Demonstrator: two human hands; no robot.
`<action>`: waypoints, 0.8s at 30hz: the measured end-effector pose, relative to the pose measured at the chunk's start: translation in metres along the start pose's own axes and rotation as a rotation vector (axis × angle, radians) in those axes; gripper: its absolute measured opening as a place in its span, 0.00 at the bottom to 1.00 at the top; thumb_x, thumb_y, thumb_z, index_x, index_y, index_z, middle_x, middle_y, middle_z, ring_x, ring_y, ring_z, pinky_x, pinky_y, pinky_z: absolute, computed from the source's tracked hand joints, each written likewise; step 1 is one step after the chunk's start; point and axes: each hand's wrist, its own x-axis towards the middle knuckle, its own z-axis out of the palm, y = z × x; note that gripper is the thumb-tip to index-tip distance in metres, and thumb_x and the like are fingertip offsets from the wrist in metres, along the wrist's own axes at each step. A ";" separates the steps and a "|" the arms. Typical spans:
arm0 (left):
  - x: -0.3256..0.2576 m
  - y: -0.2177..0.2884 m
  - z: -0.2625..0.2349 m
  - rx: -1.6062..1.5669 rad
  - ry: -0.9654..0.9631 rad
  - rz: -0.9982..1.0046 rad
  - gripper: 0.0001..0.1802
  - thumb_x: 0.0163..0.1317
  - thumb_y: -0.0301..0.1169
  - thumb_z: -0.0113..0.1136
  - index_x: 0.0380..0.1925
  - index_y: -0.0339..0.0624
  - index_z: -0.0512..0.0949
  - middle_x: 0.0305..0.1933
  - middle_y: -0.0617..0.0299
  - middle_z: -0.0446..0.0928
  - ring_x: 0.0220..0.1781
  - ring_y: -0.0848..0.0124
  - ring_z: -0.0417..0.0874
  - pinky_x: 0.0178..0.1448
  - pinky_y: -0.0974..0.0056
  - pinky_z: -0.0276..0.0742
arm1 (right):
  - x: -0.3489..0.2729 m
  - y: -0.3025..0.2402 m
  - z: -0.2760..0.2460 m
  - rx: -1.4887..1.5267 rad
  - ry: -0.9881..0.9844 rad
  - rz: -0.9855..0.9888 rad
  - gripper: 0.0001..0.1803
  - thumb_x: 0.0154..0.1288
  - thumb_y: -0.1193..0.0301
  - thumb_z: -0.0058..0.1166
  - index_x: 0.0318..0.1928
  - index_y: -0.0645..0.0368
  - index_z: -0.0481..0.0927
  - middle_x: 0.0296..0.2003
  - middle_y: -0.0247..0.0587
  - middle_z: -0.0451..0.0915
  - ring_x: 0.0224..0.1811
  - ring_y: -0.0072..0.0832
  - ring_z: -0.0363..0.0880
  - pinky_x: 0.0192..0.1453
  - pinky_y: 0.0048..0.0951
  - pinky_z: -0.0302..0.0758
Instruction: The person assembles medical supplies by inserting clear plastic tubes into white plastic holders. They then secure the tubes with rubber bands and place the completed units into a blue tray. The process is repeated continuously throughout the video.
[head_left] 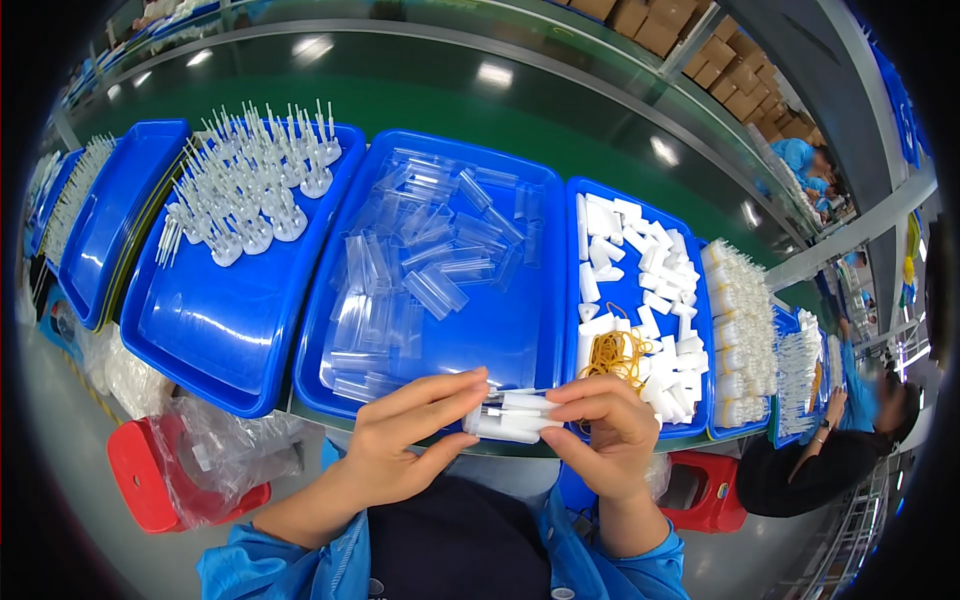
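Between my two hands, above the near edge of a blue tray, is a bundle of white pieces with clear plastic (512, 417) around part of it. My left hand (400, 432) pinches its left end between thumb and fingertips. On the other end, the thumb and fingers of my right hand (612, 432) are closed. Just beyond, many clear plastic sleeves (437, 290) lie loose in the middle blue tray (545, 340). To the right, a second tray holds short white blocks (655, 265) and a tangle of tan rubber bands (617, 358).
At left, a blue tray (205, 315) carries white thin-stemmed parts (250, 190) standing upright. Stacked white parts (738, 335) are farther right. Behind the trays runs a green belt (420, 80). Red stools (150, 480) flank me below; a co-worker (830, 430) sits at right.
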 end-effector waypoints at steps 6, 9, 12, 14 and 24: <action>-0.002 -0.001 0.002 0.007 -0.008 0.021 0.26 0.49 0.18 0.69 0.53 0.35 0.80 0.58 0.47 0.78 0.53 0.55 0.84 0.53 0.61 0.83 | 0.003 0.002 0.010 -0.019 -0.049 -0.025 0.11 0.49 0.80 0.69 0.35 0.60 0.84 0.39 0.44 0.85 0.40 0.30 0.84 0.42 0.25 0.78; 0.001 0.000 0.002 0.035 -0.013 0.023 0.26 0.49 0.18 0.69 0.52 0.35 0.80 0.57 0.47 0.78 0.53 0.56 0.84 0.53 0.61 0.83 | 0.005 0.001 0.011 -0.043 -0.076 -0.035 0.10 0.50 0.80 0.68 0.35 0.60 0.84 0.38 0.44 0.85 0.39 0.31 0.84 0.42 0.26 0.78; 0.001 -0.001 -0.001 0.053 -0.028 0.025 0.25 0.48 0.18 0.70 0.51 0.35 0.81 0.55 0.48 0.79 0.52 0.56 0.84 0.52 0.61 0.82 | 0.015 -0.004 -0.001 -0.147 -0.182 -0.079 0.08 0.51 0.81 0.67 0.34 0.61 0.83 0.36 0.41 0.85 0.37 0.30 0.84 0.42 0.27 0.78; -0.001 -0.006 -0.002 0.053 -0.026 0.040 0.25 0.47 0.18 0.70 0.50 0.35 0.81 0.54 0.48 0.80 0.51 0.57 0.84 0.52 0.62 0.82 | 0.031 0.003 -0.021 -0.251 -0.156 -0.127 0.06 0.54 0.81 0.63 0.32 0.61 0.82 0.32 0.40 0.84 0.36 0.30 0.83 0.42 0.28 0.78; 0.001 -0.005 -0.003 -0.109 0.035 -0.066 0.21 0.47 0.21 0.73 0.45 0.35 0.83 0.52 0.50 0.80 0.51 0.60 0.84 0.52 0.63 0.80 | 0.067 0.091 -0.121 -0.915 -0.025 0.320 0.13 0.46 0.71 0.68 0.34 0.61 0.83 0.26 0.43 0.82 0.25 0.37 0.79 0.33 0.36 0.76</action>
